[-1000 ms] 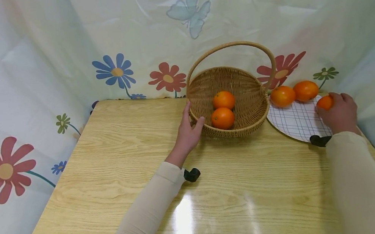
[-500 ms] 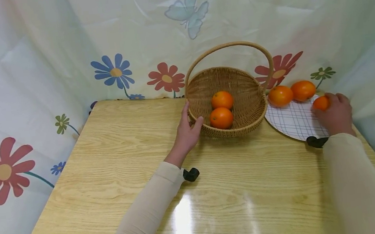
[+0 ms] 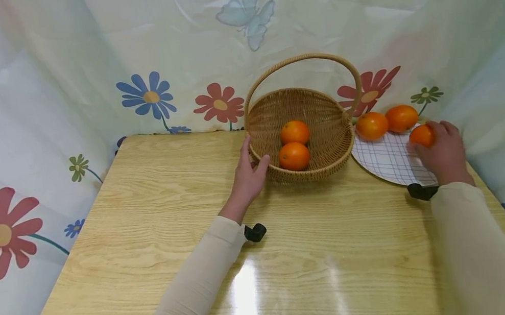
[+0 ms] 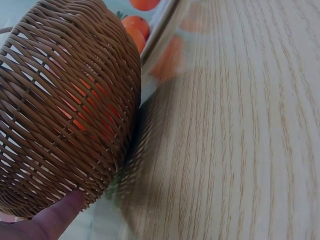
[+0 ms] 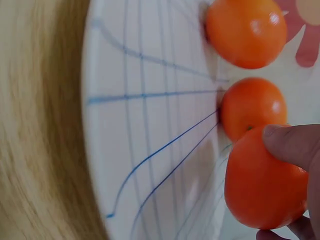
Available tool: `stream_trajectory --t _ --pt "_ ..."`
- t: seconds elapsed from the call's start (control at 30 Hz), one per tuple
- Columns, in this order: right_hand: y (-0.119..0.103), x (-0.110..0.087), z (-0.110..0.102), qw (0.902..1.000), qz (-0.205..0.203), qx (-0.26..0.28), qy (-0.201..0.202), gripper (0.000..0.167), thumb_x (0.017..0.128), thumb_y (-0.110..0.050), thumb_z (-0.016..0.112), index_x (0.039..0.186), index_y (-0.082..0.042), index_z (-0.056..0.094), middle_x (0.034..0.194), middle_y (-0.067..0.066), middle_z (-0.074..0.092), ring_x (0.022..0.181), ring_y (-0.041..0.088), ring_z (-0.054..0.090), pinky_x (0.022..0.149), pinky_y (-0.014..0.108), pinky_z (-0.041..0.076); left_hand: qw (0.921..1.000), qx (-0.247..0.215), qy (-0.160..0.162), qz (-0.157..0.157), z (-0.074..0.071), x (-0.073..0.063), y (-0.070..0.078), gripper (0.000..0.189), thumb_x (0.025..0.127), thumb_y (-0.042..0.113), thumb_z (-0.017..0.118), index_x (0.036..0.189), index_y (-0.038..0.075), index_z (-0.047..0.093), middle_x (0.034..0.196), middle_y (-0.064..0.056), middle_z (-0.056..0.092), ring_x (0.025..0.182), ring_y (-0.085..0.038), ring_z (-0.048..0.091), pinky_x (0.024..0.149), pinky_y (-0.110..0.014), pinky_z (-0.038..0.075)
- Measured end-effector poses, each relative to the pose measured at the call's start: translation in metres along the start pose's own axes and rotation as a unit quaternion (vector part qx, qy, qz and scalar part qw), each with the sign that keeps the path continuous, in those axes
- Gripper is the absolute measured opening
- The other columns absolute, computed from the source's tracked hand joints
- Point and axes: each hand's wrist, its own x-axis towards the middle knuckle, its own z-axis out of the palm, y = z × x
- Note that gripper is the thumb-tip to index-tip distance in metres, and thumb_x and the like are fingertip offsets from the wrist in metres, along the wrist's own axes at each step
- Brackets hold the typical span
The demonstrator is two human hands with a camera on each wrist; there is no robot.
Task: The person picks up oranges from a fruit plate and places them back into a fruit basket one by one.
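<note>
A wicker basket (image 3: 311, 173) with an arched handle stands at the back of the table, tilted forward, with two oranges (image 3: 294, 156) inside. At its left front side my left hand (image 3: 247, 181) rests with thumb and forefinger spread; the left wrist view shows the thumb (image 4: 62, 212) against the outer weave. Over the right part of a white plate (image 3: 388, 156) with blue lines, my right hand (image 3: 447, 154) holds an orange (image 5: 265, 182) between thumb and fingers. Two more oranges (image 3: 371, 126) (image 3: 401, 118) sit at the plate's back edge. Some right fingers are hidden.
The wooden table (image 3: 150, 240) carries the basket and, to its right, the plate. A flowered curtain (image 3: 166, 38) hangs close behind and along both sides. A black wrist-camera mount (image 3: 255, 232) juts from the left cuff.
The right hand with its orange has lifted slightly, and more of the orange shows. The left hand stays at the basket. The whole head view has shifted a little.
</note>
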Motion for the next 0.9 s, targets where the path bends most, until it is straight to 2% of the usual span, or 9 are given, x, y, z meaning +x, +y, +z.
stream_trajectory --t 0.1,0.27,0.5,0.7,0.9 --pt "-0.005 -0.003 -0.001 0.9997 -0.017 -0.003 0.015 0.070 0.099 -0.033 0.051 0.154 -0.005 0.019 0.159 0.027 0.005 0.141 0.052 0.015 0.115 0.063 0.018 1.0000 -0.006 -0.002 0.005 -0.001 0.001 0.000 0.070 0.100 0.041 0.049 0.156 0.036 0.008 0.162 -0.010 0.019 0.134 -0.038 0.044 0.106 -0.049 0.043" --pt "-0.012 -0.010 -0.002 0.9986 -0.038 0.011 0.033 0.071 0.098 -0.038 0.051 0.154 -0.006 0.022 0.159 0.027 0.010 0.139 0.052 0.018 0.114 0.064 0.020 0.9999 -0.005 -0.002 0.011 -0.001 0.002 -0.003 0.070 0.099 0.045 0.049 0.155 0.038 0.007 0.162 -0.006 0.019 0.137 -0.034 0.042 0.109 -0.047 0.041" --pt "-0.023 -0.023 -0.002 0.9973 -0.052 0.024 0.047 0.070 0.097 -0.040 0.053 0.154 -0.009 0.024 0.159 0.024 0.013 0.138 0.052 0.020 0.112 0.066 0.021 0.9998 -0.001 -0.001 0.018 0.000 0.001 -0.003 0.072 0.099 0.045 0.049 0.157 0.031 0.008 0.162 -0.007 0.019 0.137 -0.031 0.042 0.109 -0.046 0.041" --pt "-0.033 -0.034 -0.004 0.9964 -0.062 0.029 0.051 0.072 0.097 -0.042 0.054 0.154 -0.009 0.025 0.159 0.024 0.014 0.137 0.052 0.021 0.110 0.069 0.022 0.9998 -0.007 -0.003 0.016 0.000 0.000 -0.001 0.072 0.099 0.043 0.049 0.157 0.031 0.008 0.161 -0.011 0.020 0.136 -0.033 0.043 0.108 -0.047 0.042" --pt "-0.043 -0.045 -0.007 0.9894 -0.113 0.040 0.082 0.069 0.095 -0.038 0.059 0.150 -0.006 0.032 0.156 0.023 0.024 0.136 0.049 0.026 0.106 0.069 0.026 0.9999 -0.008 0.000 0.009 0.000 0.000 0.000 0.071 0.100 0.041 0.049 0.157 0.031 0.008 0.162 -0.009 0.020 0.137 -0.034 0.043 0.108 -0.047 0.041"
